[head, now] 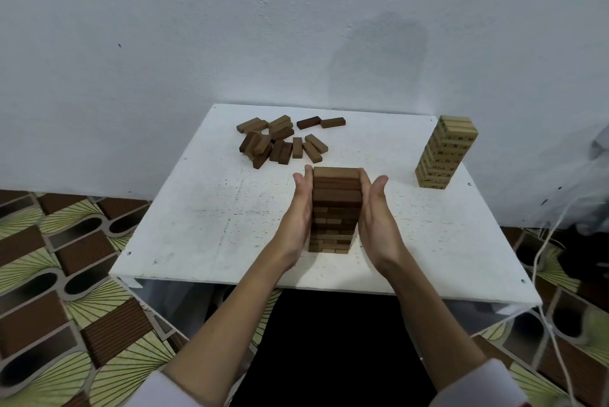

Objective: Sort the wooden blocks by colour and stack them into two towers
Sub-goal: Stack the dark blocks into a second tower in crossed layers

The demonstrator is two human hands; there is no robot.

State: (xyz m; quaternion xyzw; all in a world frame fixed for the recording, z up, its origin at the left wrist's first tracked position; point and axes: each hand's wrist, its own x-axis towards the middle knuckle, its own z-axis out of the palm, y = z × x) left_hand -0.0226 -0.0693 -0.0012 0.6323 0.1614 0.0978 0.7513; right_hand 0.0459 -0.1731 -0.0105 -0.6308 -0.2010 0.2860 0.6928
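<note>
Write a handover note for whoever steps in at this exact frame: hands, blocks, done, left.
Left hand and right hand: fingers straight, flat against opposite sides of the dark tower, mid-table.
Light tower stands at the right of the white table; looks complete.
Left: loose dark blocks lie piled at the far edge, not yet stacked onto the dark tower.

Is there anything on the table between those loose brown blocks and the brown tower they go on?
Nothing visible: bare table separates the loose blocks from the brown tower, which both hands flank.
</note>
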